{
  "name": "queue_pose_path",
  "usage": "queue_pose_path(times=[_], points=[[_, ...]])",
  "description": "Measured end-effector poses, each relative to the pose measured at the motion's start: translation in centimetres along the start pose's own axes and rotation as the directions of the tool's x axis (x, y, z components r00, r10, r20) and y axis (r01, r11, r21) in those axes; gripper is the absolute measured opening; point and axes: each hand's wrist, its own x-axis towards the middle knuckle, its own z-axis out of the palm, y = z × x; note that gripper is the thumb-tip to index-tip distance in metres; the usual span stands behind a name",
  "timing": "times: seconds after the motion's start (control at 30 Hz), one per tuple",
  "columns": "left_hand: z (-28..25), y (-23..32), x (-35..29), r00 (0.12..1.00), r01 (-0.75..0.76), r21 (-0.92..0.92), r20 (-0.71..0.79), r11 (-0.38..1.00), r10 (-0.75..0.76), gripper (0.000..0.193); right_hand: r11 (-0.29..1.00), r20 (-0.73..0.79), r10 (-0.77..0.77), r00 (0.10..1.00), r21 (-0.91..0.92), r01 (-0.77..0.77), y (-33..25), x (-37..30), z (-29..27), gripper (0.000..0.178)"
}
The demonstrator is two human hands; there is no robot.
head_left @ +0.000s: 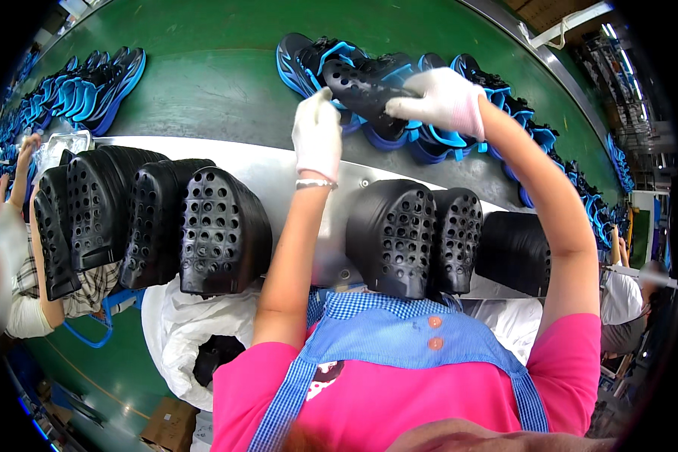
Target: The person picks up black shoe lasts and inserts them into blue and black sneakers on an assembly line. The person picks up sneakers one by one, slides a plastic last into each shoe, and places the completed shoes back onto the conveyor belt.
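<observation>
Over the row of black and blue sneakers [301, 64], my gloved right hand [441, 102] grips a black plastic shoe insert [354, 87] dotted with round holes, thumb on its near side. My gloved left hand [316, 135] is raised just left of it with the fingers closed. Its fingertips come close to the insert's near edge and a sneaker; what they pinch, if anything, is hidden. Part of the sneaker beneath the insert is covered by it. Nested stacks of similar black inserts stand on the metal ledge to the left [211, 218] and right [399, 233] of my forearms.
Another group of sneakers [90, 94] lies on the green work surface [203, 53] at the far left. White sacks [169, 324] hang below the ledge [279, 162], one with black pieces inside. A cardboard box [169, 422] is on the floor. Other people work at both sides.
</observation>
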Motion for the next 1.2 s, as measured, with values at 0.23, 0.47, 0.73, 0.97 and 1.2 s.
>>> queue_pose_path(times=[0.23, 0.47, 0.73, 0.97, 1.2], points=[[0.7, 0.0, 0.2, 0.953, -0.229, 0.578, 0.296, 0.783, 0.06, 0.044, 0.963, 0.2, 0.077, 0.977, -0.27, -0.021, -2.1, 6.6, -3.4, 0.058], [1.1, -2.2, 2.7, 0.93, -0.248, 0.602, 0.367, 0.759, 0.013, 0.039, 0.946, 0.222, 0.042, 0.974, -0.324, 0.033, -2.5, 7.4, -4.1, 0.05], [1.0, 0.6, 5.5, 0.805, -0.22, 0.779, 0.485, 0.587, -0.341, 0.037, 0.885, -0.015, 0.035, 0.999, -0.465, -0.038, -5.6, 11.9, 3.2, 0.034], [1.9, 0.6, 6.5, 0.747, -0.057, 0.837, 0.397, 0.544, -0.533, 0.029, 0.894, -0.089, 0.005, 0.996, -0.445, -0.044, -5.4, 15.8, 6.4, 0.024], [2.2, 0.4, 7.3, 0.739, -0.064, 0.826, 0.416, 0.56, -0.53, 0.035, 0.932, -0.169, 0.036, 0.985, -0.35, -0.094, -5.6, 18.0, 7.0, 0.025]])
